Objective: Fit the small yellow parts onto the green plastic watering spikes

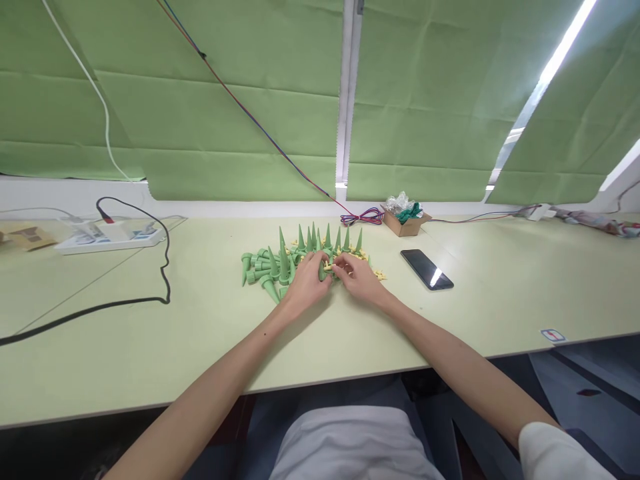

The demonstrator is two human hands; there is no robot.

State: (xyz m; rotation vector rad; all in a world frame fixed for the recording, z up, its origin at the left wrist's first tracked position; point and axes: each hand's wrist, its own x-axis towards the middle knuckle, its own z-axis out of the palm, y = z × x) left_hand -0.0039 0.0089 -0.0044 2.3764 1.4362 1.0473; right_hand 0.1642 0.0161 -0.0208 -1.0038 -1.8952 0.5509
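Close together over the middle of the table, my two hands meet at a small yellow piece [328,267]. My left hand [311,277] is closed around a green cone, its wide end turned toward the yellow piece. The fingers of my right hand [354,273] are pinched at the yellow piece's right side. Several green cones [284,265] stand upright or lie on their sides to the left of and behind my hands. Small yellow pieces [380,274] lie scattered behind and to the right of my right hand.
A black phone [427,269] lies on the table [500,287] to the right. Behind it is a small cardboard box [406,226] with plastic and green material. At the left are a white power strip [110,240] and a black cable [100,307]. Coiled wires [363,217] lie at the back.
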